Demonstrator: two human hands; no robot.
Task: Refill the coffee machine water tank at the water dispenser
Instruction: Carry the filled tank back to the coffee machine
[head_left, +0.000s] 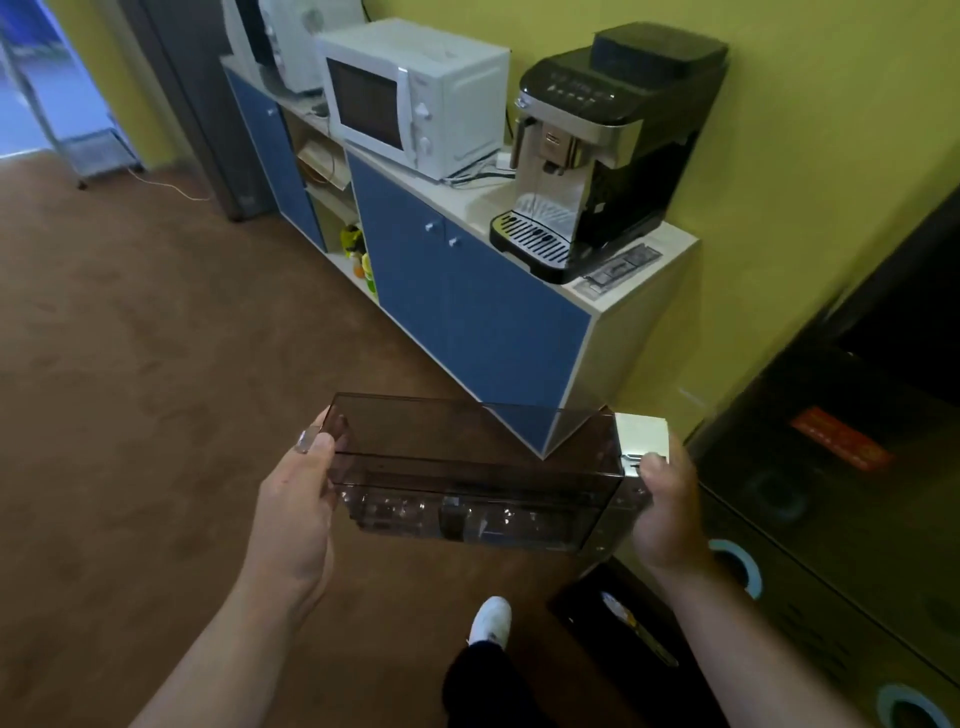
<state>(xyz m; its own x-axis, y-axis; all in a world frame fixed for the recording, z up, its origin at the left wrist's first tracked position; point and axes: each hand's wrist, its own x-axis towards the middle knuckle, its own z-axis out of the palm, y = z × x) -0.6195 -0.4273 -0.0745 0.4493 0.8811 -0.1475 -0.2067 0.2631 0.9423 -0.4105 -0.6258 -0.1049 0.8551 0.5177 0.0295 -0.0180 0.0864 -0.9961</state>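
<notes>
1 smoky, see-through water tank (475, 470) is held out lengthwise in front of the person, above the brown floor (130, 364), by 2 bare hands. The left hand (298, 501) is clamped on the tank's left end, thumb over the rim, with a silver ring (306, 441) on 1 finger. The right hand (667, 512) is clamped on the right end, its thumb resting on the tank's white end piece (641, 439). The tank lies level with its open top up; whether it contains any water is hard to tell, though glints show along its bottom.

Beyond the tank stands 1 long cabinet (618, 296) with blue doors and a pale top, set against a yellow-green wall (810, 156). On that top sit 1 black and silver coffee machine (602, 140) at the near end, 1 white microwave (410, 96) beside it, and 1 more white appliance (296, 41) at the far end, too blurred to name. 1 printed sheet (621, 270) lies flat just beside the coffee machine. An open shelf bay (332, 197) between the blue doors holds papers and some small colourful items.

At the right edge is 1 dark glossy unit (841, 499) with 3 light-blue rings on its front. 1 white shoe (491, 618) shows below the tank, on the floor.
</notes>
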